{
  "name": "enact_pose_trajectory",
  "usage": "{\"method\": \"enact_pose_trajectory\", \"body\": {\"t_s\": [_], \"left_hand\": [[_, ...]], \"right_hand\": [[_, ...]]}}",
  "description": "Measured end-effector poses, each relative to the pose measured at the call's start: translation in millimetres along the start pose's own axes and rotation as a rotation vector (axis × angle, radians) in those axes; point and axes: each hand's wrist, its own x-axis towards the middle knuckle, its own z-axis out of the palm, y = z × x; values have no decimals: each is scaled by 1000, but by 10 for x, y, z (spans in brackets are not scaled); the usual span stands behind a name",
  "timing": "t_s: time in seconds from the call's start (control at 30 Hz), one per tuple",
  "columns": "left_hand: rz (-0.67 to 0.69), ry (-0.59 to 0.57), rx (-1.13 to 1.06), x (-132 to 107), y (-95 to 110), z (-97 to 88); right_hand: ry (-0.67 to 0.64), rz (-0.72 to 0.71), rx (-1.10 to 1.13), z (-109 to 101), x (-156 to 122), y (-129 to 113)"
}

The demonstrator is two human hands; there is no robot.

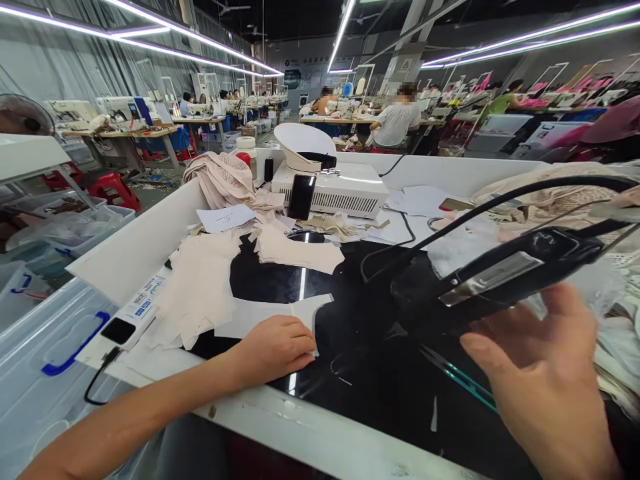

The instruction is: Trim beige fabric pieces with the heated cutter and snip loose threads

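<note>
My left hand (277,348) lies flat, fingers together, pressing on a pale fabric piece (260,315) that rests on the black glossy work surface (350,373). My right hand (543,383) is raised at the lower right, fingers curled around the grip of a black corded hand tool (505,273) with a metal plate. The tool hovers above the black surface, right of the fabric. Its cable (500,200) arcs up and back.
Stacks of beige cut pieces (200,287) lie left of the black surface. A white machine (335,187) stands behind. Thin scissors or tweezers (460,380) lie near my right hand. A plastic bin (45,353) sits at lower left. Other people work at tables behind.
</note>
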Motion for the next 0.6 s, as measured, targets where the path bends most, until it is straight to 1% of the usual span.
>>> {"method": "enact_pose_trajectory", "body": {"t_s": [0.03,0.1,0.2,0.3,0.37,0.47,0.6], "left_hand": [[-2,9,-8,-4,-4,7],[-3,27,-27,-13,-10,16],[-11,56,-59,-23,-14,22],[-19,64,-77,-27,-14,28],[-22,64,-85,-29,-15,37],[-21,84,-96,-31,-18,55],[-16,105,-108,-25,-16,65]], "right_hand": [[-16,12,55,72,80,-82],[22,23,109,212,181,-192],[98,11,123,404,203,-248],[95,14,221,581,105,-294],[78,20,287,698,-6,-358],[76,10,330,871,-194,-473],[102,59,492,1036,-373,-556]]}}
